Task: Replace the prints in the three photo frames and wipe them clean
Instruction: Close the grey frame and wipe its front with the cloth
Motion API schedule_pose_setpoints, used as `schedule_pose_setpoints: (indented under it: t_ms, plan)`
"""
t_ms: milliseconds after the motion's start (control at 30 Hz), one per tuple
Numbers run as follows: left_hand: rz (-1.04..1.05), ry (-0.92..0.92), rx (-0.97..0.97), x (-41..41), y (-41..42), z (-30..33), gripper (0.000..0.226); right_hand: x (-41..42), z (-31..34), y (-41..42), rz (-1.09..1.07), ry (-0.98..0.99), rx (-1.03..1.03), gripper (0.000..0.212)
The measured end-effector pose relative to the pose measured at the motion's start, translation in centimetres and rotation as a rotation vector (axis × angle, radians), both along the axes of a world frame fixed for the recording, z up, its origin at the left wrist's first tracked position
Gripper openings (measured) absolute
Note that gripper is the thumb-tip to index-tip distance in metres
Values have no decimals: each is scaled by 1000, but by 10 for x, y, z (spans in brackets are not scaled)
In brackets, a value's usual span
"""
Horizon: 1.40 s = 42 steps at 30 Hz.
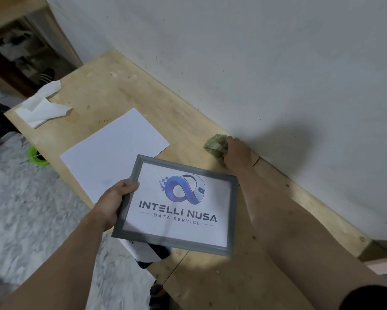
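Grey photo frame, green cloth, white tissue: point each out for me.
grey photo frame (pixel 176 205), head view, on the print's logo.
green cloth (pixel 215 145), head view, crumpled middle.
white tissue (pixel 40 106), head view, centre fold.

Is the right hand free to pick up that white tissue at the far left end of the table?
Probably not: the right hand already grips a green cloth by the wall, and the tissue lies across the table.

Left hand: the left hand (pixel 116 199) grips the left edge of a grey photo frame (pixel 176 206), thumb on the front, holding it tilted above the counter (pixel 210 276).
Frame: it shows a logo print (pixel 179 204) reading "INTELLI NUSA DATA SERVICE".
Right hand: the right hand (pixel 237 153) grips a crumpled greenish cloth (pixel 216 145) on the counter by the wall (pixel 255 63).
Far left: a blank white sheet (pixel 114 151) lies flat; beyond it, a crumpled white tissue (pixel 41 106).
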State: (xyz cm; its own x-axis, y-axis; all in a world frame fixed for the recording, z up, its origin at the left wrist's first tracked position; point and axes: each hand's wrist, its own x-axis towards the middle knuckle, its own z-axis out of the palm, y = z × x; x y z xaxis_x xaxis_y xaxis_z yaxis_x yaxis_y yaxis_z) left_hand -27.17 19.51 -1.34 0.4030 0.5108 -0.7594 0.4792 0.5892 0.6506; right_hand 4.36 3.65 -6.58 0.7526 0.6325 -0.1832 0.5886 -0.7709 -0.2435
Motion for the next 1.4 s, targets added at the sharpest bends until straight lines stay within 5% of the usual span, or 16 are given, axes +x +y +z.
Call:
schedule_pose_setpoints:
  t_ms: [267, 600, 833, 1000, 1067, 1167, 1233, 1400]
  plan:
    - [-32, -83, 6, 8, -15, 14, 10, -20, 52, -12, -180, 113, 393, 46]
    - [-135, -365, 53, 40, -70, 93, 11, -157, 147, -15, 157, -237, 580, 51]
    - [-112, -457, 72, 18, -86, 121, 9, -251, 166, -93, 399, 112, 335, 52]
    - [-173, -469, 161, 13, -100, 146, 12, -232, 254, -116, -56, 717, 561, 38]
    - [-205, -484, 158, 12, -104, 153, 14, -208, 277, -109, -131, 561, 682, 38]
    - [-233, -544, 141, 12, -111, 161, 13, -194, 275, -94, -121, -98, 547, 43]
    - [-241, -574, 126, 13, -114, 165, 15, -203, 262, -89, -94, -346, 497, 42]
    - [-201, -638, 125, 19, -107, 178, 26, -238, 232, -71, 51, -355, 310, 68]
